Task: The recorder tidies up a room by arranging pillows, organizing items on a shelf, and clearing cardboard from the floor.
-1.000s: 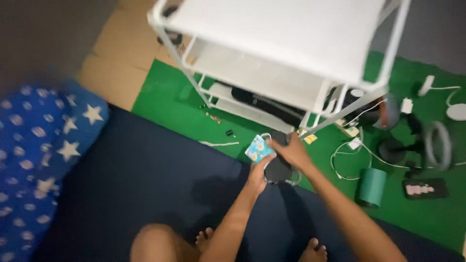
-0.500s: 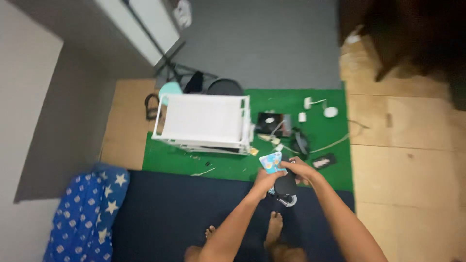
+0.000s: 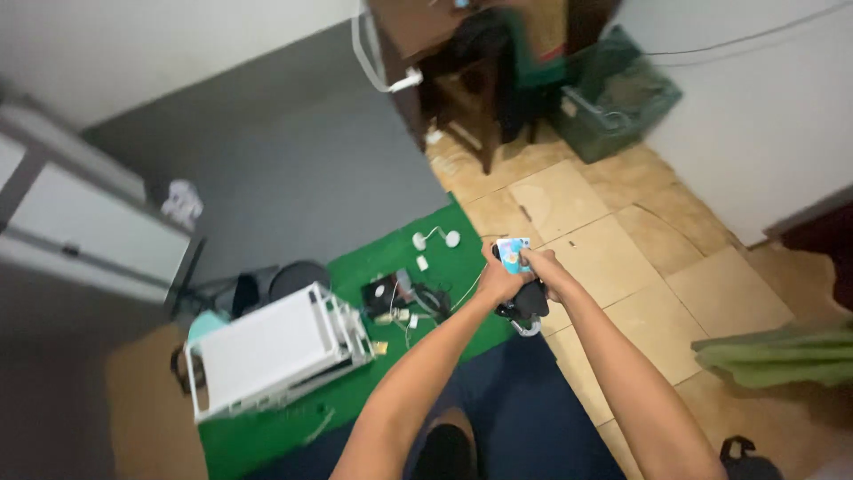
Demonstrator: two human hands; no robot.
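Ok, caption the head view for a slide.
Both hands, left hand and right hand, hold a small blue card and black pouch above a green mat.

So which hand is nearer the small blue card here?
Left. The left hand holds the small blue card at its fingertips, card sticking up above it. The right hand sits just beside it, gripping the black device lower down.

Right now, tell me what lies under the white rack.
The white rack stands on a green mat. Its top shelf hides its lower shelves and the mat directly below.
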